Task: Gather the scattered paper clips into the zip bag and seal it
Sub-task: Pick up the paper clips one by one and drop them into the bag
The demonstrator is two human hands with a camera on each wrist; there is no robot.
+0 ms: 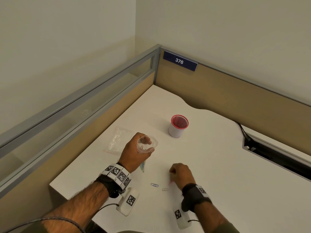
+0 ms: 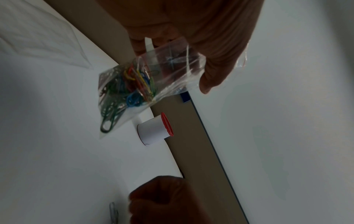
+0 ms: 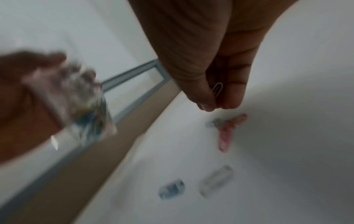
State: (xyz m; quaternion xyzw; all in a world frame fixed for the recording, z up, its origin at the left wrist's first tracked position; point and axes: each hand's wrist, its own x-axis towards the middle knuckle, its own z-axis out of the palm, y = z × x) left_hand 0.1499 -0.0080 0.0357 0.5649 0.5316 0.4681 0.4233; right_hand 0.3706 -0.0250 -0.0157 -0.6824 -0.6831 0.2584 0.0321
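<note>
My left hand (image 1: 137, 149) grips a clear zip bag (image 2: 153, 78) above the white desk and holds its mouth (image 1: 147, 143) open upward. Several coloured paper clips (image 2: 130, 87) sit in the hanging bottom of the bag. My right hand (image 1: 180, 173) hovers low over the desk and pinches a white paper clip (image 3: 217, 90) between thumb and fingers. On the desk below lie a pink clip (image 3: 225, 136), a blue clip (image 1: 154, 184) and a pale clip (image 1: 165, 189). The right wrist view is blurred.
A second flat zip bag (image 1: 117, 140) lies on the desk left of my left hand. A white cup with a red mesh top (image 1: 178, 126) stands further back. Partition walls (image 1: 218, 91) close the desk at the back and left; a cable slot (image 1: 276, 155) runs at the right.
</note>
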